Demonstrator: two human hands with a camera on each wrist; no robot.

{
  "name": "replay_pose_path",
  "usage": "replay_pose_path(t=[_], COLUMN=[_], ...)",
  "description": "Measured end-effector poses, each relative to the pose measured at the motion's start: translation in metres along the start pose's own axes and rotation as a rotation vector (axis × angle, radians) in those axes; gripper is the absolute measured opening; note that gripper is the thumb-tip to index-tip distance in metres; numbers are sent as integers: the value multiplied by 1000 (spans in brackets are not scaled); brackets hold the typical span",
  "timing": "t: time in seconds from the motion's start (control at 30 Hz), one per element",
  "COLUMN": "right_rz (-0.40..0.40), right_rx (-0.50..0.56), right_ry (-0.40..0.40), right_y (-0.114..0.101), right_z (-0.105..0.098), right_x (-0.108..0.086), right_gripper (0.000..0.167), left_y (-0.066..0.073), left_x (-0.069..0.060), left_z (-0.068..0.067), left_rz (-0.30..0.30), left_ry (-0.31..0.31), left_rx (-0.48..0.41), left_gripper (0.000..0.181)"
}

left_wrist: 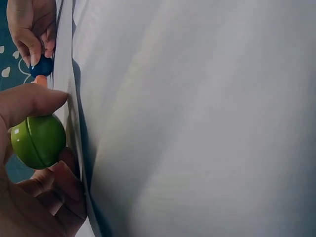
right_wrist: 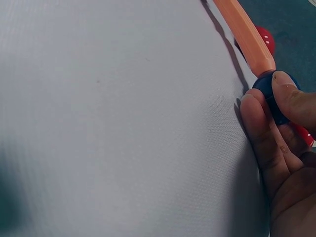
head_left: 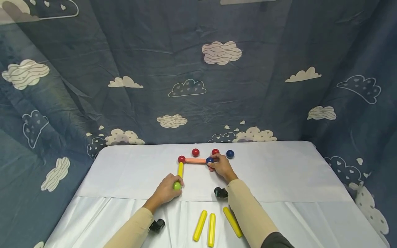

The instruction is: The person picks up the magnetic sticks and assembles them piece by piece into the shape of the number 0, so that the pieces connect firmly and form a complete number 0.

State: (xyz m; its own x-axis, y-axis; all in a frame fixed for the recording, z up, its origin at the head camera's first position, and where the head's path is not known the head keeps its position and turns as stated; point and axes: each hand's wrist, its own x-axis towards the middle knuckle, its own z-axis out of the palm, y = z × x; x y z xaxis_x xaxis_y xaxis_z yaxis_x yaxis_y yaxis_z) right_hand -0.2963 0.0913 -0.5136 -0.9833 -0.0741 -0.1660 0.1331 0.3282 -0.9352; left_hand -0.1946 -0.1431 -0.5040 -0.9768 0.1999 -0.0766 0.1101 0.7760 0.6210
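My left hand (head_left: 168,188) grips a green ball (left_wrist: 39,141) between thumb and fingers. From that ball a yellow stick (head_left: 181,169) runs up to a red ball (head_left: 181,159) at the corner. An orange stick (head_left: 195,161) joins this red ball to a blue ball (head_left: 209,161). My right hand (head_left: 222,166) pinches the blue ball between thumb and fingers; the right wrist view shows the orange stick (right_wrist: 247,37) meeting it. The sticks and balls lie as an angled frame on the white table.
Behind the frame lie a red ball (head_left: 195,152), another red ball (head_left: 215,151) partly behind my right hand, and a loose blue ball (head_left: 230,154). Near the front are yellow sticks (head_left: 200,225), (head_left: 211,230) and a yellow stick (head_left: 232,222) beside my right sleeve. A cloud-printed curtain (head_left: 186,110) hangs behind.
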Motion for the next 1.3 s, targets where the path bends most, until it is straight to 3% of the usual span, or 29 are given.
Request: replay_pose_path(t=[0.47, 0.67, 0.93, 1.3], right_rz=[14, -19, 3, 20], right_rx=[-2, 13, -5, -14], right_ry=[7, 0, 19, 23], right_y=[0, 2, 1, 2], right_z=[1, 1, -2, 1], right_x=[0, -1, 1, 2], right_gripper=[35, 36, 37, 38], left_y=[-7, -9, -11, -10], left_x=[-4, -4, 3, 6], left_z=[3, 4, 2, 6], left_rz=[-14, -21, 16, 4], left_ry=[44, 57, 47, 59], left_rx=[-45, -77, -189, -184], left_gripper=[24, 25, 29, 30])
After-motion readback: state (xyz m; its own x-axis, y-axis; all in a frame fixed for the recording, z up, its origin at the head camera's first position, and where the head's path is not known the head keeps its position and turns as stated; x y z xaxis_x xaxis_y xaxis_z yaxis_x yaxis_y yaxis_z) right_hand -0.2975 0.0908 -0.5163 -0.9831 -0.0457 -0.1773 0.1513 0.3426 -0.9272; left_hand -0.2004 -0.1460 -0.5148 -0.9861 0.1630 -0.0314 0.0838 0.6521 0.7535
